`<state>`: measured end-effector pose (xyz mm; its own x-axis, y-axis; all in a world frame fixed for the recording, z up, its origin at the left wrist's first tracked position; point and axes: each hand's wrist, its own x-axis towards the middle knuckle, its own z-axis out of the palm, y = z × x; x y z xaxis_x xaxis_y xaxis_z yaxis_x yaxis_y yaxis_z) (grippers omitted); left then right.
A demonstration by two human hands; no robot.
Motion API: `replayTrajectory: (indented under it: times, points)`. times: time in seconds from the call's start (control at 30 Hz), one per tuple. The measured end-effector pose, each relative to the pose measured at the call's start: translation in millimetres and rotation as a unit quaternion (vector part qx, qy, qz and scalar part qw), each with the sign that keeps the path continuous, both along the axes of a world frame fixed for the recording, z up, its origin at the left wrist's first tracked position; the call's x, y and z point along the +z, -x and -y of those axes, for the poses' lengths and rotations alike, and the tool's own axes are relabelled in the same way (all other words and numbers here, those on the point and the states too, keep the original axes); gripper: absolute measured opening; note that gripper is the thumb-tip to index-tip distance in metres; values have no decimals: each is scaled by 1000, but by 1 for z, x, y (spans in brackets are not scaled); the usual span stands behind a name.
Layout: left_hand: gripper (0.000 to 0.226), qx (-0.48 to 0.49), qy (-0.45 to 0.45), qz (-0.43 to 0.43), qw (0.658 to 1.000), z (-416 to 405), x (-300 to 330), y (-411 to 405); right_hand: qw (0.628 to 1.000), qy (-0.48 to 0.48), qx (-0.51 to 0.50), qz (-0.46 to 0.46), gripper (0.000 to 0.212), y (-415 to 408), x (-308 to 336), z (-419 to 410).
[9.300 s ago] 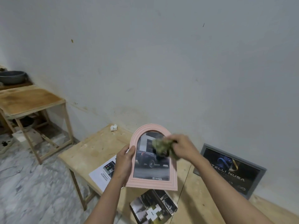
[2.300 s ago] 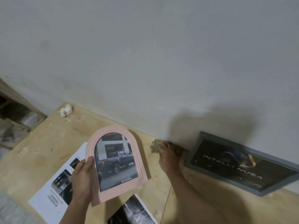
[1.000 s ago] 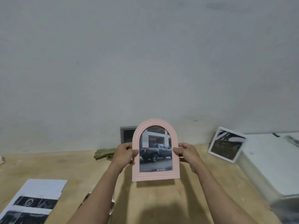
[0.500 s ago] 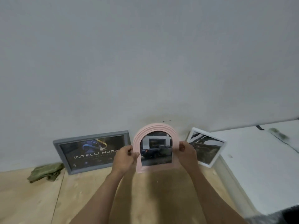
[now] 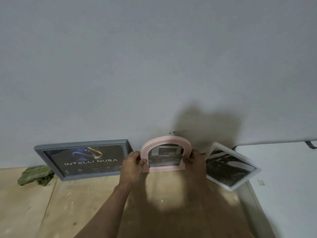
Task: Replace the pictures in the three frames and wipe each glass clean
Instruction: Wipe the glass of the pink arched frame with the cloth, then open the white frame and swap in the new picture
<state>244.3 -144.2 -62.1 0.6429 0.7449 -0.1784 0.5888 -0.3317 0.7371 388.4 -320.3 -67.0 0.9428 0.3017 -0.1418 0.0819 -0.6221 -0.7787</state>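
A pink arched frame (image 5: 165,141) with a car picture stands on the wooden table (image 5: 51,203), leaning back toward the wall. My left hand (image 5: 133,164) grips its left edge and my right hand (image 5: 195,159) grips its right edge. To its left a grey frame (image 5: 82,143) with an "INTELLI NUSA" picture leans on the wall. To its right a white frame (image 5: 240,183) with a black-and-white picture stands tilted. A crumpled green cloth (image 5: 35,174) lies at the far left by the wall.
The bare grey wall (image 5: 154,66) rises right behind the frames. A white surface (image 5: 283,177) adjoins the table on the right, its edge next to the white frame. A dark strap (image 5: 310,145) lies at its far corner.
Both hands carried the pink frame forward from mid-air down to the wall, between the grey and white frames. Earlier my right hand laid the green cloth down by the wall.
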Motion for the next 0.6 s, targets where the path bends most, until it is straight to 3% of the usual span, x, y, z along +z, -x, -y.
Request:
replayTrajectory:
  times: [0.43, 0.6]
  points:
    - [16, 36, 36, 23, 998, -7, -16, -15, 999, -29, -6, -17, 13, -12, -11, -12]
    - [19, 23, 5, -22, 999, 2, -13, -8, 998, -60, -7, -26, 34, -4, -13, -6]
